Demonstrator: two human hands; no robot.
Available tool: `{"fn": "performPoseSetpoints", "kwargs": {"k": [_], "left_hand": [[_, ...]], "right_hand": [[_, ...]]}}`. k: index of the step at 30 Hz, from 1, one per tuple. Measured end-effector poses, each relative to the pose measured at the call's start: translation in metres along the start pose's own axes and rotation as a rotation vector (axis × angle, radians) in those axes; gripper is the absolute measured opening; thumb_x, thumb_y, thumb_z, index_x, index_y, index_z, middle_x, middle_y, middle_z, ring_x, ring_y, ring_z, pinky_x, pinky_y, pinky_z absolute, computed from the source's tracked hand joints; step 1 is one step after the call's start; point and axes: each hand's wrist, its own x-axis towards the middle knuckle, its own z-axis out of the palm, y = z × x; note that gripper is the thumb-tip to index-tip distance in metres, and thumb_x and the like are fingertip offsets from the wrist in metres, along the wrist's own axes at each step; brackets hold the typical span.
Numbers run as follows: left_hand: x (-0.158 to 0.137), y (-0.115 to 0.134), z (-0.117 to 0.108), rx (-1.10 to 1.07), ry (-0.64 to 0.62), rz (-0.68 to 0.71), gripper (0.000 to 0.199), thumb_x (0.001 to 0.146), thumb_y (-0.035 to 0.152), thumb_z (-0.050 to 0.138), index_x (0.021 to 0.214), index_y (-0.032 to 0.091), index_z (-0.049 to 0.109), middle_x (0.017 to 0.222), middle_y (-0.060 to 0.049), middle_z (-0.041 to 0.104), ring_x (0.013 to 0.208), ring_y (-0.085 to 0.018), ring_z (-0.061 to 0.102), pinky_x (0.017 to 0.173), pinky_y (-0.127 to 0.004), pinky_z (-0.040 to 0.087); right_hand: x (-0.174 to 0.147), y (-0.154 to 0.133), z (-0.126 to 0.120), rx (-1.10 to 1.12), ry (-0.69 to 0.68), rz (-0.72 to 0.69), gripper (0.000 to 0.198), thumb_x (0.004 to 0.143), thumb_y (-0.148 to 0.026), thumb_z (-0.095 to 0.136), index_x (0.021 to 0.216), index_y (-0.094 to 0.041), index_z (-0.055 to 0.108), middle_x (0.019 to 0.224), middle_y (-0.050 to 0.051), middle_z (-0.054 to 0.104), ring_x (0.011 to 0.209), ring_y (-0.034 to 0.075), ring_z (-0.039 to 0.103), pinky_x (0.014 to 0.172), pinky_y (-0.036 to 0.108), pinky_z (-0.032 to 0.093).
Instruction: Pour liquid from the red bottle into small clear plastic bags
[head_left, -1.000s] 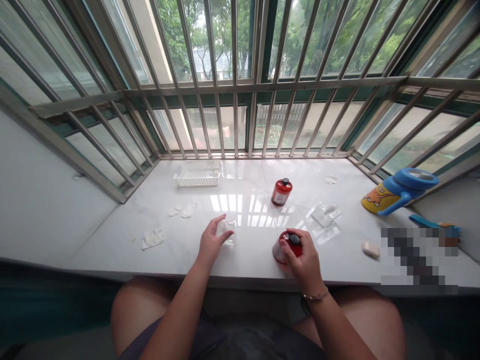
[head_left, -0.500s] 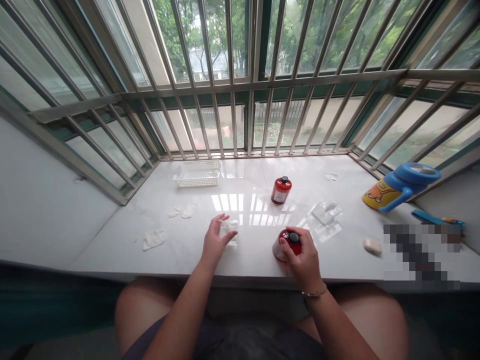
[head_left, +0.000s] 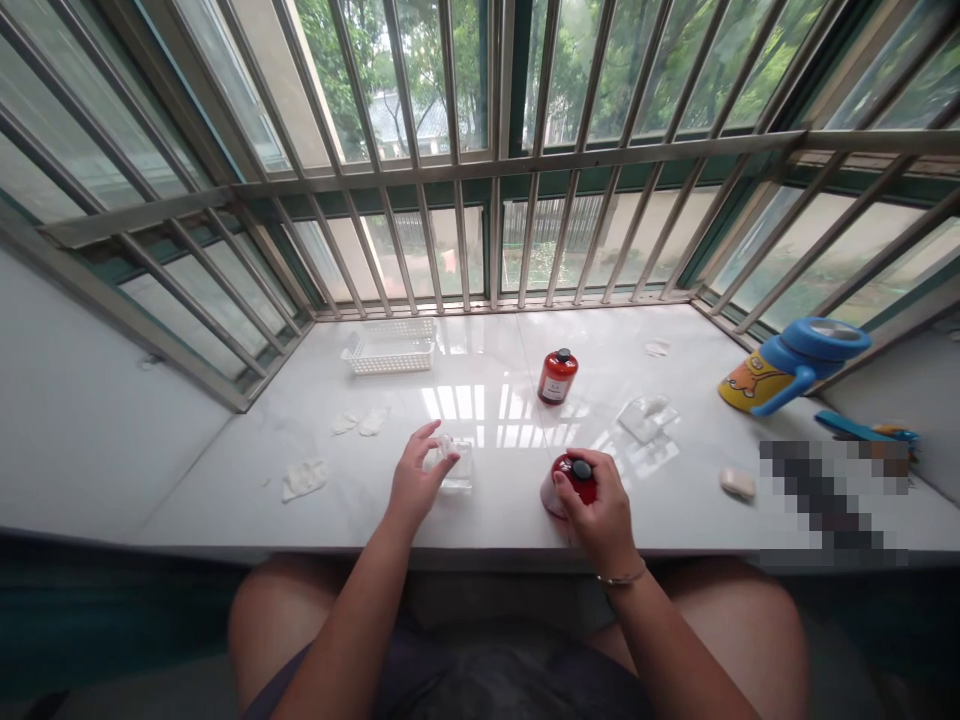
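Note:
My left hand (head_left: 417,472) is beside a clear square glass-like piece (head_left: 460,470) with a small raised clear part. Its thumb and fingers are apart, curved around that raised part; whether they touch it is hard to see. My right hand (head_left: 600,498) grips a red bottle with a black cap (head_left: 577,472) from its right side. The bottle stands upright close to the front edge. A second red bottle (head_left: 558,378), with a white label and black cap, stands farther back. Another clear square piece (head_left: 643,420) lies to the right.
A white perforated basket (head_left: 391,352) sits at the back left. Crumpled tissues (head_left: 304,480) lie to the left. A blue and yellow cup (head_left: 780,370) leans at the right, and a small pale pink object (head_left: 738,485) lies in front of it. Metal window bars rise behind the white counter (head_left: 232,510).
My left hand has shifted slightly left, showing more of the clear square piece. My right hand still grips the red bottle. The whole view has drifted a little.

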Motion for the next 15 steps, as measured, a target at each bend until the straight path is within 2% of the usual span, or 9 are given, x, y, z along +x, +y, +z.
{"fn": "performPoseSetpoints", "kwargs": {"k": [4,8,12,15], "left_hand": [[0.004,0.014,-0.007,0.047,0.020,0.012,0.035,0.098,0.058,0.071,0.112,0.027,0.076,0.158,-0.011,0.060,0.149,-0.034,0.056,0.125,-0.053,0.046],[0.008,0.020,-0.010,0.074,0.021,0.046,0.036,0.090,0.058,0.081,0.106,0.026,0.075,0.156,-0.012,0.061,0.147,-0.035,0.057,0.126,-0.056,0.044],[0.009,0.022,-0.010,0.028,0.025,0.056,0.034,0.095,0.058,0.075,0.107,0.026,0.077,0.154,-0.011,0.061,0.146,-0.033,0.058,0.126,-0.054,0.043],[0.008,0.022,-0.009,-0.010,0.028,0.071,0.034,0.093,0.058,0.078,0.107,0.026,0.078,0.154,-0.011,0.061,0.145,-0.033,0.058,0.126,-0.054,0.043]], "right_hand": [[0.000,-0.001,0.000,0.002,0.004,0.004,0.028,0.101,-0.042,0.066,0.125,-0.027,0.063,0.122,0.010,0.066,0.116,0.031,0.066,0.104,0.052,0.056],[0.000,-0.001,0.000,-0.004,0.004,0.009,0.028,0.102,-0.042,0.066,0.125,-0.027,0.063,0.122,0.011,0.066,0.116,0.031,0.066,0.104,0.052,0.057],[0.000,0.001,0.000,0.008,0.021,-0.019,0.029,0.101,-0.042,0.068,0.125,-0.027,0.064,0.121,0.010,0.067,0.114,0.030,0.067,0.101,0.050,0.058],[0.000,0.003,0.001,0.018,0.032,-0.040,0.029,0.100,-0.041,0.070,0.125,-0.027,0.065,0.120,0.010,0.067,0.113,0.030,0.067,0.099,0.049,0.058]]}}
